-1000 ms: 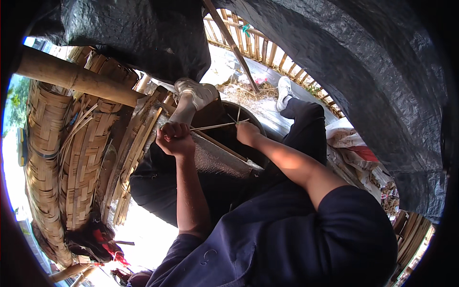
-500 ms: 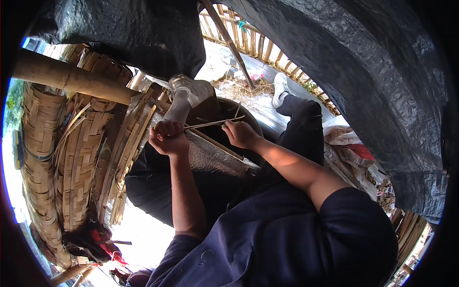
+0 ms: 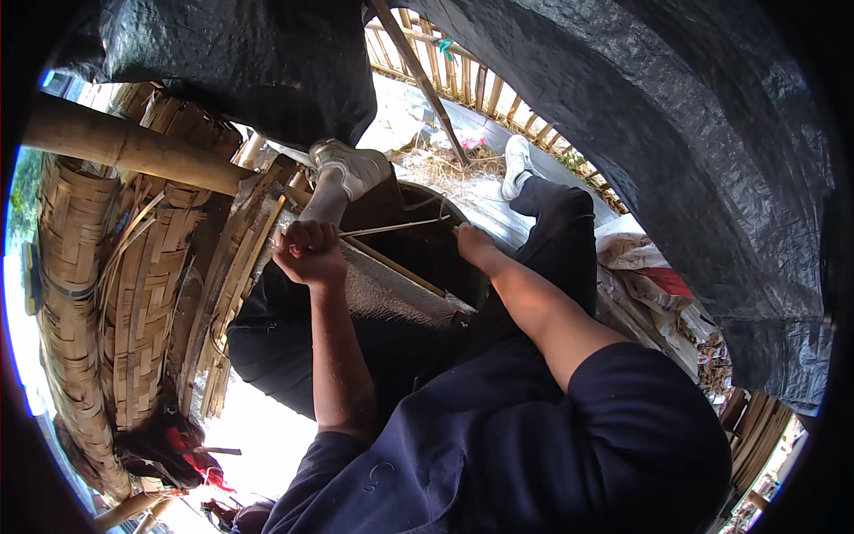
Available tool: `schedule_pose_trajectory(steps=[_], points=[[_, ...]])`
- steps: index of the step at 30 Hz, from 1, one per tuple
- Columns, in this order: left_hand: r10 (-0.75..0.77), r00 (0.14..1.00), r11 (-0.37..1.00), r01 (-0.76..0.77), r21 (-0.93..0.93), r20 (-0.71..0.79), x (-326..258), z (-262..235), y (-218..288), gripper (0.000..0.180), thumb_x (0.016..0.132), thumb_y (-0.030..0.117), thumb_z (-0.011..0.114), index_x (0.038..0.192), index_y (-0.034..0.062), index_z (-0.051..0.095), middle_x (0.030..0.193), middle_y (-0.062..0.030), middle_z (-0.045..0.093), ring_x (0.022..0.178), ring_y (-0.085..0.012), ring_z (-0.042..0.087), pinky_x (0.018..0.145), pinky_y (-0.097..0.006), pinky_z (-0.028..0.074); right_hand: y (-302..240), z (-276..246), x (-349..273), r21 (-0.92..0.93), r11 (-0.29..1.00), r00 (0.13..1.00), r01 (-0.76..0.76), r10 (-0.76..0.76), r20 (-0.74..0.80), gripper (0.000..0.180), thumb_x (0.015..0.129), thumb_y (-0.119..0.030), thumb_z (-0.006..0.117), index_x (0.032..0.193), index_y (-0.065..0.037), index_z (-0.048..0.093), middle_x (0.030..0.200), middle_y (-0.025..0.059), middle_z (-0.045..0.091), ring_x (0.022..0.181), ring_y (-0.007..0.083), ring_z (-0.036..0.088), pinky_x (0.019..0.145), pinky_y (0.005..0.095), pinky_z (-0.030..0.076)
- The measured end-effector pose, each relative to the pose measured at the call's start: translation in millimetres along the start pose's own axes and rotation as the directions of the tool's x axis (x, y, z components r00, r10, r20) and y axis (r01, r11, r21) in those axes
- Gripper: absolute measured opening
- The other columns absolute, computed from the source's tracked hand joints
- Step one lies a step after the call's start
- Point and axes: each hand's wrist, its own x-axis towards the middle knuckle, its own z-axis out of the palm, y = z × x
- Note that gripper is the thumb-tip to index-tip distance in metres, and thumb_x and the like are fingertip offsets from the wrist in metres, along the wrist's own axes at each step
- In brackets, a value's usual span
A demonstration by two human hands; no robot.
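Note:
My left hand point(image 3: 309, 252) is a closed fist gripping the near end of a thin bamboo strip point(image 3: 396, 228). The strip runs level to my right hand point(image 3: 470, 245), which pinches its other end. Both hands hover over a dark round basin point(image 3: 440, 258) and a grey mat point(image 3: 382, 298) laid across my lap. A wooden stick point(image 3: 391, 267) lies along the mat's upper edge. My feet in white shoes point(image 3: 349, 166) rest beyond the basin.
Woven bamboo panels point(image 3: 133, 294) lean at the left under a thick bamboo pole point(image 3: 124, 147). Black plastic sheeting point(image 3: 676, 142) hangs overhead and to the right. A bamboo fence point(image 3: 463, 76) stands ahead; cloth bundles point(image 3: 645, 262) lie at right.
Both hands have shifted apart along the strip: the right hand moved right and slightly down, the left fist stayed near the shoe. The view tilted a little.

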Motion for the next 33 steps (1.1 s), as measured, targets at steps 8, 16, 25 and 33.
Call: schedule_pose_trajectory(steps=[8,16,25,33], points=[[0.034,0.999,0.999,-0.033,0.030,-0.040,-8,-7,17,0.039,0.086,0.039,0.042,0.059,0.0165,0.025,0.050,0.0028,0.017,0.046,-0.0117,0.015,0.047,-0.031,0.016,-37,-1,-2,-0.032,0.977,0.951,0.212,-0.199,0.236,0.026,0.093,-0.020,0.047,0.100,0.001,0.061,0.097,0.0236,0.065,0.093,0.0382,0.064,0.079,0.0461,0.052],[0.048,0.998,0.998,-0.049,0.031,0.027,-7,-19,24,0.042,0.088,0.038,0.041,0.058,0.0153,0.023,0.052,0.0027,0.017,0.047,-0.0111,0.016,0.047,-0.030,0.016,-57,-7,-6,-0.034,0.996,0.954,-0.081,0.087,0.285,0.037,0.095,-0.026,0.041,0.096,0.003,0.064,0.102,0.0264,0.064,0.097,0.0392,0.063,0.082,0.0479,0.050],[-0.002,0.986,0.995,-0.015,0.098,0.168,-6,6,19,0.057,0.091,0.065,0.033,0.076,0.0100,0.037,0.072,-0.0006,0.032,0.068,-0.0146,0.030,0.063,-0.030,0.028,-70,-71,17,0.139,0.915,0.865,-0.379,0.296,0.406,0.051,0.097,-0.032,0.033,0.103,0.014,0.054,0.089,0.0288,0.064,0.065,0.0364,0.066,0.061,0.0433,0.055],[0.186,0.895,0.882,-0.333,0.332,0.405,2,15,10,0.043,0.091,0.048,0.052,0.086,0.0054,0.047,0.085,-0.0049,0.040,0.083,-0.0189,0.042,0.074,-0.035,0.038,-41,-120,47,0.418,0.816,0.912,-0.398,0.305,0.273,0.053,0.099,-0.043,0.034,0.079,0.003,0.052,0.052,0.0087,0.048,0.036,0.0185,0.046,0.032,0.0356,0.037]])
